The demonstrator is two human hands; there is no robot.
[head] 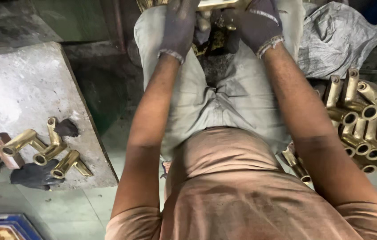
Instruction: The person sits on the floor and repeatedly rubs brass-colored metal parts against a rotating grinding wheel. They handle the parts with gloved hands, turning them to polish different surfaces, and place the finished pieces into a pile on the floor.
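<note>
Brass fittings (48,151), three of them, lie set aside on the stone slab (24,89) at left. Between the knees, the gloved left hand (178,26) and right hand (259,24) both clasp a brass piece (215,4) at the top edge. A large pile of brass fittings (366,124) waits at right, beside a grey sack (335,35). A blue box (6,224) sits bottom left.
</note>
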